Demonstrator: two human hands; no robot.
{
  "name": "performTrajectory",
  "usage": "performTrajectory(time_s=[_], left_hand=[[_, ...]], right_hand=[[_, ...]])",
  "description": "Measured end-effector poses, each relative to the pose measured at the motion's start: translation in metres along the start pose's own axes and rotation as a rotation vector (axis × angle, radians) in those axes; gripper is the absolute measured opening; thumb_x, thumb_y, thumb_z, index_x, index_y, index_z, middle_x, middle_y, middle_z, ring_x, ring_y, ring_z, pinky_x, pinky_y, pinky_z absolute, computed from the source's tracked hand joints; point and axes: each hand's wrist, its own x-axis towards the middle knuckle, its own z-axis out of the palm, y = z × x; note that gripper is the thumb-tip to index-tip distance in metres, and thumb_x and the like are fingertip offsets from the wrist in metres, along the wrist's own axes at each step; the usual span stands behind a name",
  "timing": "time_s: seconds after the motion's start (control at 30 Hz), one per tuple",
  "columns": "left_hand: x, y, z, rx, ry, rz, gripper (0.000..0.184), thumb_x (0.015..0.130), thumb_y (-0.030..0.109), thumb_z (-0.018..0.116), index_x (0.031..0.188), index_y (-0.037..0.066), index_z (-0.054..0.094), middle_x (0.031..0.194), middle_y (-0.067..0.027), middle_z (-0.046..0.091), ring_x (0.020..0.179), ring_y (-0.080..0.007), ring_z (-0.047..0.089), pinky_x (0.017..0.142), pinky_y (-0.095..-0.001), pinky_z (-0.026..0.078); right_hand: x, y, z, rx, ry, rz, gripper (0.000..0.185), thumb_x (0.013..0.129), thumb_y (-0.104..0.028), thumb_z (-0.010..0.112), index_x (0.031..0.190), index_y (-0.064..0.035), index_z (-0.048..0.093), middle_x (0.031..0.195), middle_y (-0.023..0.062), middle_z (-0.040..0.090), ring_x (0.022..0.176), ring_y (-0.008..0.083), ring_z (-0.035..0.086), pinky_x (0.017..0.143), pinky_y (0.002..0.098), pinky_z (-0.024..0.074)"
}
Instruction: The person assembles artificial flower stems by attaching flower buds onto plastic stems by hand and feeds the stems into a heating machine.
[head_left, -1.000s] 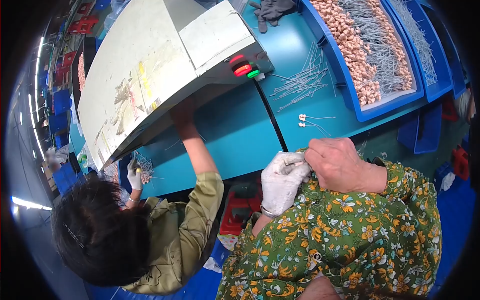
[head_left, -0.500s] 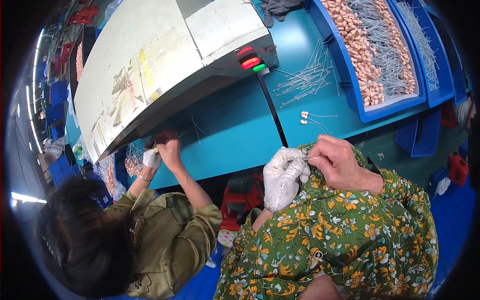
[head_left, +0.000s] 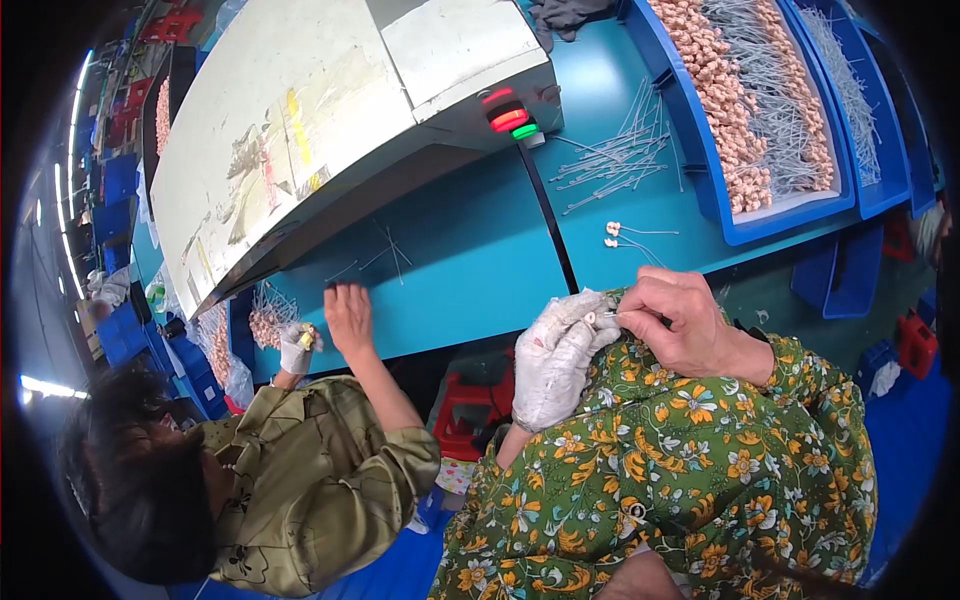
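Note:
My left hand (head_left: 556,362), in a white glove, is closed around a small pinkish piece (head_left: 590,318) whose pale end shows between the fingertips. My bare right hand (head_left: 688,325) pinches a thin grey wire (head_left: 611,315) by thumb and forefinger, its tip at that piece. Whether the two are joined I cannot tell. Both hands are held close together before the green floral garment, just off the table edge. Beyond them, a pair of wires with pinkish ends (head_left: 613,236) lies on the teal table (head_left: 480,250).
Loose grey wires (head_left: 620,160) lie farther back. A blue bin (head_left: 735,232) holds rows of pink-ended wires; another blue bin (head_left: 868,205) holds grey wires. A white machine cover (head_left: 330,110) with a red-green lamp (head_left: 508,118) stands left. A co-worker (head_left: 320,490) works beside me.
My left hand has turned slightly, and the pinkish piece now shows in its fingers. The co-worker's hands have separated, one reaching over the table. The view has shifted a little.

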Motion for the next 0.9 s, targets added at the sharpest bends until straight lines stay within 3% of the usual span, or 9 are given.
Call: performTrajectory(time_s=[0.17, 0.47, 0.77, 0.9], left_hand=[[-0.005, 0.004, -0.001, 0.181, 0.042, -0.015, 0.027, 0.087, 0.0, 0.053, 0.113, -0.007, 0.048, 0.104, -0.0159, 0.06, 0.085, -0.0182, 0.062, 0.072, -0.0276, 0.052], [-0.011, 0.005, 0.001, 0.171, 0.005, 0.082, 0.026, 0.083, -0.005, 0.055, 0.108, -0.006, 0.047, 0.096, -0.0174, 0.061, 0.076, -0.018, 0.062, 0.066, -0.0278, 0.052], [-0.016, -0.001, -0.014, 0.246, -0.124, -0.141, 0.006, 0.085, -0.004, 0.055, 0.089, -0.004, 0.051, 0.083, -0.013, 0.062, 0.064, -0.0152, 0.062, 0.057, -0.0259, 0.052], [-0.019, -0.006, -0.008, 0.233, -0.057, -0.161, 0.009, 0.084, -0.001, 0.058, 0.087, -0.001, 0.05, 0.077, -0.0116, 0.061, 0.061, -0.0154, 0.061, 0.054, -0.0255, 0.05]], right_hand=[[0.001, -0.003, -0.001, -0.08, -0.008, -0.078, 0.004, 0.072, -0.002, 0.063, 0.071, -0.0017, 0.06, 0.064, 0.008, 0.054, 0.052, 0.0246, 0.052, 0.045, 0.0341, 0.0385], [0.0, -0.006, -0.004, -0.202, -0.066, -0.236, 0.009, 0.067, -0.001, 0.065, 0.071, -0.0045, 0.057, 0.063, 0.0058, 0.05, 0.055, 0.0251, 0.052, 0.045, 0.0364, 0.0374], [-0.012, 0.001, -0.003, -0.165, -0.206, -0.292, 0.011, 0.063, 0.004, 0.057, 0.065, -0.0038, 0.05, 0.062, 0.007, 0.049, 0.053, 0.0264, 0.051, 0.043, 0.0365, 0.0368], [-0.017, 0.006, 0.006, -0.084, -0.16, -0.262, 0.011, 0.062, 0.005, 0.055, 0.064, -0.0036, 0.049, 0.06, 0.0079, 0.048, 0.05, 0.0276, 0.049, 0.042, 0.0371, 0.0362]])
